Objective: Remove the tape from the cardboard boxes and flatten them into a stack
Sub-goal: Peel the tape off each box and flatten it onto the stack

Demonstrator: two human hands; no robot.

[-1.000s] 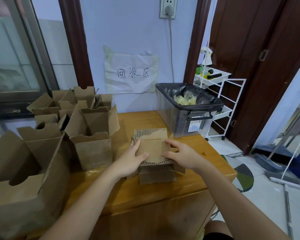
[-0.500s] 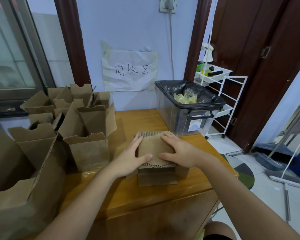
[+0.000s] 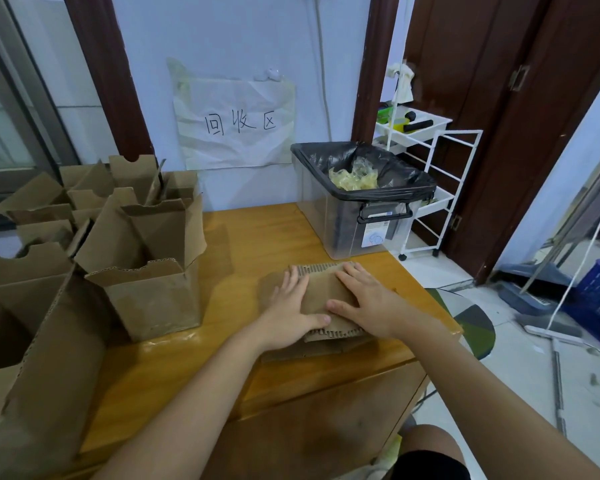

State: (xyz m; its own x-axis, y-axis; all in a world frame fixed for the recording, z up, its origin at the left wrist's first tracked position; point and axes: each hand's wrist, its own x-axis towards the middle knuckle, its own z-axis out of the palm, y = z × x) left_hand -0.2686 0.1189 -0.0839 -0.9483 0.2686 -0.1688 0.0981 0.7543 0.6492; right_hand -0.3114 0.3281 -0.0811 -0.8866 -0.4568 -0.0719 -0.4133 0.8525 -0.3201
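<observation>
A flattened brown cardboard box (image 3: 321, 289) lies on top of other flat cardboard near the right front of the wooden table (image 3: 257, 237). My left hand (image 3: 291, 306) presses flat on its left side, fingers spread. Over its right side my right hand (image 3: 368, 303) lies palm down, also pressing. Several open cardboard boxes stand on the left; the nearest upright one (image 3: 153, 271) is beside the stack, and a large one (image 3: 32, 341) fills the near left corner.
A clear plastic bin (image 3: 354, 216) lined with a black bag holds crumpled tape at the table's back right. A white wire rack (image 3: 430, 161) stands beyond it by a dark door. A paper sign (image 3: 236, 123) hangs on the wall.
Both hands have slid from the near edge of the flattened box onto its top and now press it down flatter. The view has tilted down slightly.
</observation>
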